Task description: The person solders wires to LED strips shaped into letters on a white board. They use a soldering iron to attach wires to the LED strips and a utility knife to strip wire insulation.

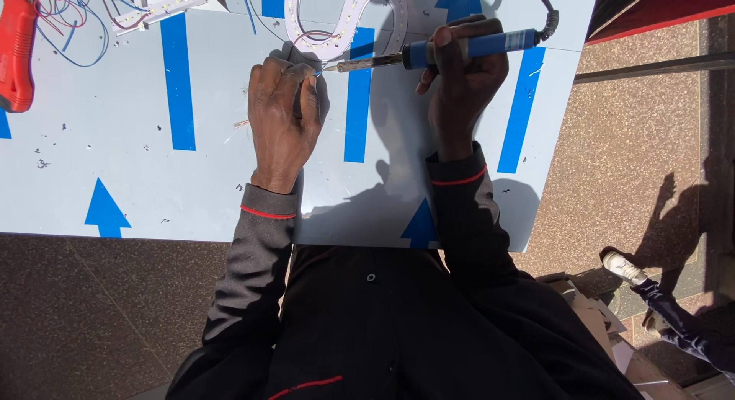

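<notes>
Soldering iron (459, 48) sits clamped in my right grip (463, 78), tip pointing to nine o'clock. My left grip (285, 113) pinches a thin wire (318, 74) on the surface (138, 178).

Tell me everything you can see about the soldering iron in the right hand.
The soldering iron has a blue handle, a metal shaft and tip, and a dark cable leaving its right end. It lies nearly level, tip pointing left. The right hand grips the handle. The tip meets thin wires at the left hand, beside the white S-shaped light strip, above the white board.
</notes>
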